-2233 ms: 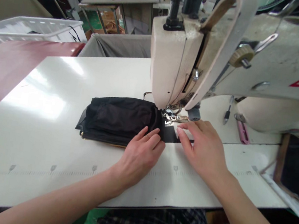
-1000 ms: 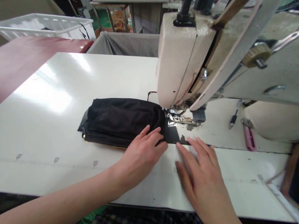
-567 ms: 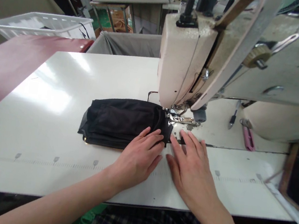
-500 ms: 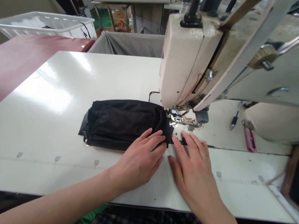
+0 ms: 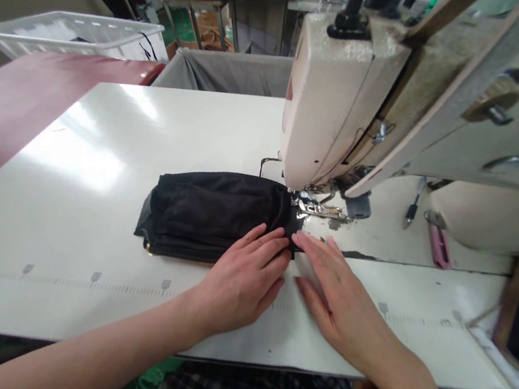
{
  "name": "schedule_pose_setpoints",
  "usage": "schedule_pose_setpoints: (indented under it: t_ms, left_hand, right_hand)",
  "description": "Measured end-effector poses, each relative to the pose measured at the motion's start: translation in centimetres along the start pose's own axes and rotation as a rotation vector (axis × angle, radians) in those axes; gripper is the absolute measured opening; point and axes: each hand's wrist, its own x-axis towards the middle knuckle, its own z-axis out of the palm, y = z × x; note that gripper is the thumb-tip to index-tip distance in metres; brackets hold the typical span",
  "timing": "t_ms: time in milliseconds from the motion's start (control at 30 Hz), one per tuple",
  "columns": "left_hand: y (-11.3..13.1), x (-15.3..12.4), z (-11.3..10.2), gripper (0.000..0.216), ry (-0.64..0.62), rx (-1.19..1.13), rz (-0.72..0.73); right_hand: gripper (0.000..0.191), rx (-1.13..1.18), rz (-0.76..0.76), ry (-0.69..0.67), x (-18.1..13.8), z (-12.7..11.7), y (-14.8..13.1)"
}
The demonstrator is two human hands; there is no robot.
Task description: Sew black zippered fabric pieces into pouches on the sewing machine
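Note:
A black fabric pouch (image 5: 214, 208) with a gold-toothed zipper along its near edge lies flat on the white sewing table (image 5: 95, 313). Its right end sits at the presser foot (image 5: 319, 210) of the sewing machine (image 5: 324, 101). My left hand (image 5: 249, 276) rests open on the pouch's near right corner, fingers stretched over the cloth. My right hand (image 5: 342, 295) is open too, its fingertips touching the pouch's right edge just in front of the presser foot. The needle point is hidden in the metal parts.
Right of the presser foot lie a pen (image 5: 413, 205) and pink-handled thread snips (image 5: 438, 243). A white plastic basket (image 5: 94, 29) stands at the back left on a pink surface (image 5: 39, 89). A ruler scale (image 5: 132, 289) runs along the table's near side.
My right hand has shifted left, its fingers closer together and now against the pouch's edge. My left hand and the pouch have barely moved. The camera view has turned slightly.

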Motion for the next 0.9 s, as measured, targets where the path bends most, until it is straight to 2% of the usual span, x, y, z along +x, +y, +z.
schedule_pose_setpoints:
  t_ms: [300,700,900]
  left_hand:
    - [-0.1,0.0,0.1,0.033,0.021,0.008,0.009]
    - [0.1,0.1,0.0,0.026,0.037,-0.039,-0.026]
    - [0.2,-0.3,0.0,0.028,0.109,0.002,-0.033]
  right_hand:
    - [0.044,-0.037,0.068,0.11,0.3,0.2,0.1]
    - [0.042,-0.119,-0.057,-0.001,1.2,0.0,0.6]
    - [0.04,-0.215,-0.089,-0.027,1.6,-0.4,0.9]
